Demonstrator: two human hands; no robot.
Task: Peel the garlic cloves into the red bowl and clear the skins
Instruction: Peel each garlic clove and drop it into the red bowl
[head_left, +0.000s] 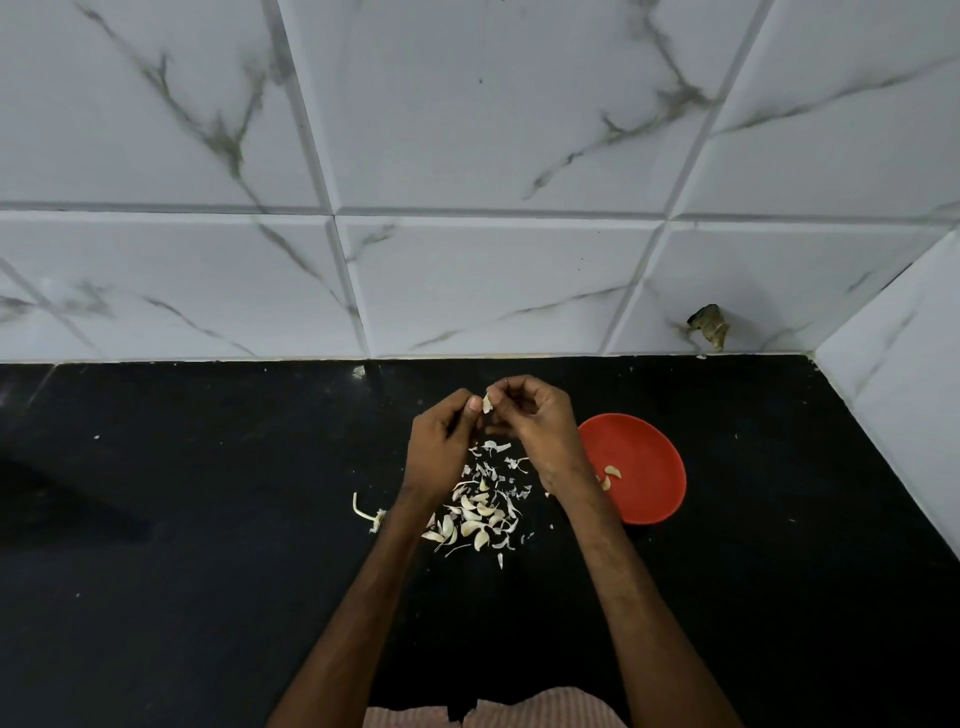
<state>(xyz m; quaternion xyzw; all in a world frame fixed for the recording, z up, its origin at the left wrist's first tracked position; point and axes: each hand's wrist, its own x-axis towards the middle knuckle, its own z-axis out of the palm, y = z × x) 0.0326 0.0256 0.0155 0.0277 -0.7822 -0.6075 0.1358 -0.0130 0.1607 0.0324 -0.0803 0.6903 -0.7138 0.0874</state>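
Both hands are raised above the black counter, fingertips meeting around one garlic clove (487, 404). My left hand (441, 441) pinches the clove from the left, and my right hand (535, 421) pinches it from the right with curled fingers. Below them lies a pile of unpeeled cloves and loose skins (480, 512). The red bowl (649, 467) sits to the right, partly behind my right wrist, with a few peeled cloves (612, 472) inside.
A garlic stem piece (366, 514) lies on the black counter (208, 519) left of the pile. The marble-tiled wall (467, 208) runs along the back and turns at the right corner. A dark chipped spot (709, 325) marks the wall near that corner.
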